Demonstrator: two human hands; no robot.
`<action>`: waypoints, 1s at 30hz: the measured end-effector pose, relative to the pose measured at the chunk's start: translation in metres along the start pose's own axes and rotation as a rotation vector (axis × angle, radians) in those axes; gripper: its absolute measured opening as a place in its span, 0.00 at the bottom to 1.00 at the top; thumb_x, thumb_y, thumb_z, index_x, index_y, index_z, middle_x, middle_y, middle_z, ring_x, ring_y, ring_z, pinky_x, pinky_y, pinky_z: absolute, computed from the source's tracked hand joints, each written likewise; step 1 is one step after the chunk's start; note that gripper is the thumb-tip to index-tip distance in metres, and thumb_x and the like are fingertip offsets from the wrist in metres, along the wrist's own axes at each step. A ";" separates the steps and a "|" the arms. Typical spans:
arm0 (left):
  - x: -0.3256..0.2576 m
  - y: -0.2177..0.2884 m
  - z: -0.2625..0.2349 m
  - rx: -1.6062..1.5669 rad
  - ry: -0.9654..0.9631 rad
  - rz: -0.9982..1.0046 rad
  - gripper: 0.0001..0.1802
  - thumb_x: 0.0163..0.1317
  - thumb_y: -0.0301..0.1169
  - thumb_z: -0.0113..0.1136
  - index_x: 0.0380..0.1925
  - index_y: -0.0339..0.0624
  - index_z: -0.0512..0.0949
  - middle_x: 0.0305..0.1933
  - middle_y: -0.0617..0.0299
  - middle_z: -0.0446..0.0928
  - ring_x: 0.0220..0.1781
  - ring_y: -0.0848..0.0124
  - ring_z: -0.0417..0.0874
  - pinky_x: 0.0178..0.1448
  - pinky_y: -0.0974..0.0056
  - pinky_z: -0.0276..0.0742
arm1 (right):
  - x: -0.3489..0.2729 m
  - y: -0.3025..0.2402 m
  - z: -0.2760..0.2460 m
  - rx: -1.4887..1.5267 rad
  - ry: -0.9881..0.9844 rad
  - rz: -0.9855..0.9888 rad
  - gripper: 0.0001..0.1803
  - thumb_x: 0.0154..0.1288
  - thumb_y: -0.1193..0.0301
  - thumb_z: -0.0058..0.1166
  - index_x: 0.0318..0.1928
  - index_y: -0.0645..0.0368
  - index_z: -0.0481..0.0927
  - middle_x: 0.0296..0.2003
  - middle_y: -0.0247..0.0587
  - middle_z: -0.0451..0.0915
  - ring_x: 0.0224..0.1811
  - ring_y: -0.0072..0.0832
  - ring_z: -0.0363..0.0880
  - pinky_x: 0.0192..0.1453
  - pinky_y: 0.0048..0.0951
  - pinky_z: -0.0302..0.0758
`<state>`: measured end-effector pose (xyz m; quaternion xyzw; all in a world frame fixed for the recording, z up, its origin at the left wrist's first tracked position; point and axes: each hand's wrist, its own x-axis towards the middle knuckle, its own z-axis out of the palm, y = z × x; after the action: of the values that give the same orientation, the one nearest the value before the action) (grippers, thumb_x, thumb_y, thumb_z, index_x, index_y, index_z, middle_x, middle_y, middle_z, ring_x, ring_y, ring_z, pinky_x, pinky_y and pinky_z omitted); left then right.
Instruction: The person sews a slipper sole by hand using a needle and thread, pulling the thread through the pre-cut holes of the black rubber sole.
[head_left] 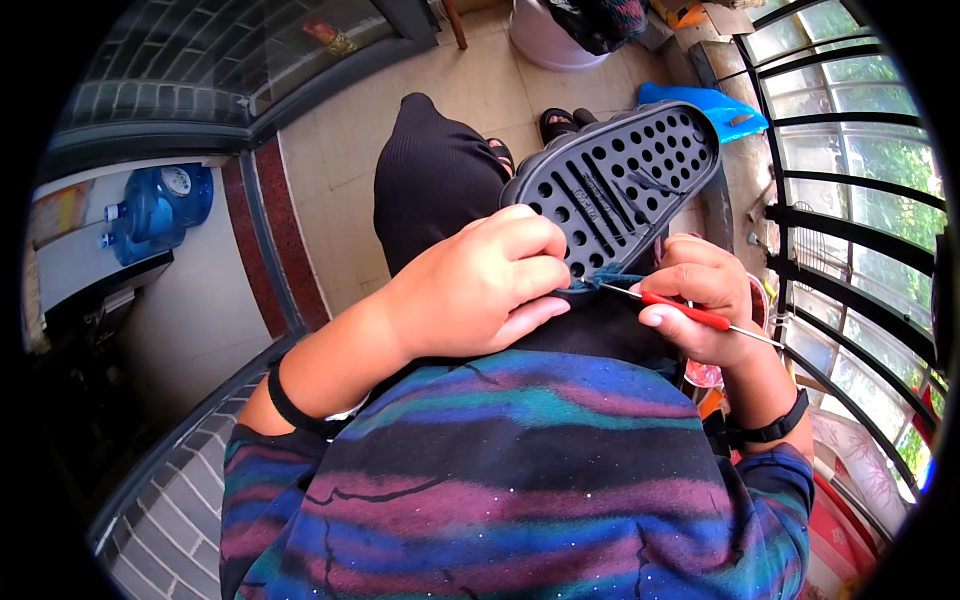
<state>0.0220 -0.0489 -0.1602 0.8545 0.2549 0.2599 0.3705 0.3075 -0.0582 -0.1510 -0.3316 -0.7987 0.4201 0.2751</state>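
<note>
A black shoe sole (625, 190) with rows of round holes and long slots lies tilted over my lap, its underside facing up. My left hand (490, 280) is closed on the sole's near edge, fingers curled and thumb pressed along it. Between the hands, teal yarn (608, 274) is worked along that edge. My right hand (700, 295) grips a crochet hook (690, 312) with a red handle and metal ends. The hook's tip meets the yarn at the edge, and a teal strand runs toward my right fingers. The left fingertips are partly hidden.
A blue plastic bag (735, 115) lies beyond the sole, near a barred window (850, 150) on the right. A white bucket (550, 40) holding a dark bag stands at the back. Blue water jugs (155, 215) sit past a doorway on the left.
</note>
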 end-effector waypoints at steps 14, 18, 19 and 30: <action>-0.014 -0.005 0.006 0.296 0.031 0.255 0.14 0.43 0.28 0.71 0.33 0.37 0.82 0.43 0.58 0.78 0.43 0.62 0.80 0.39 0.57 0.71 | 0.007 -0.009 -0.001 0.218 -0.115 0.226 0.08 0.60 0.70 0.71 0.31 0.60 0.86 0.25 0.38 0.82 0.28 0.35 0.81 0.33 0.34 0.75; -0.014 -0.003 0.004 0.364 0.034 0.299 0.15 0.39 0.28 0.69 0.31 0.37 0.83 0.42 0.59 0.79 0.41 0.64 0.80 0.36 0.56 0.69 | 0.012 -0.015 -0.002 0.191 -0.140 0.253 0.08 0.61 0.70 0.71 0.32 0.59 0.87 0.25 0.39 0.82 0.28 0.36 0.81 0.33 0.34 0.75; -0.014 -0.003 0.005 0.370 0.051 0.308 0.15 0.39 0.28 0.69 0.30 0.37 0.83 0.42 0.59 0.79 0.40 0.64 0.80 0.36 0.56 0.69 | 0.013 -0.016 -0.003 0.193 -0.146 0.266 0.07 0.61 0.70 0.72 0.32 0.60 0.87 0.25 0.39 0.82 0.28 0.36 0.82 0.33 0.34 0.75; -0.010 0.001 0.007 0.366 0.060 0.327 0.14 0.39 0.29 0.69 0.30 0.37 0.83 0.42 0.58 0.79 0.39 0.64 0.80 0.34 0.57 0.68 | 0.021 -0.024 -0.004 0.255 -0.177 0.402 0.12 0.64 0.69 0.71 0.29 0.64 0.85 0.23 0.39 0.82 0.26 0.27 0.80 0.32 0.30 0.73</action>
<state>0.0193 -0.0590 -0.1659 0.9292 0.1667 0.2911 0.1549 0.2900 -0.0502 -0.1253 -0.4082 -0.6783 0.5910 0.1548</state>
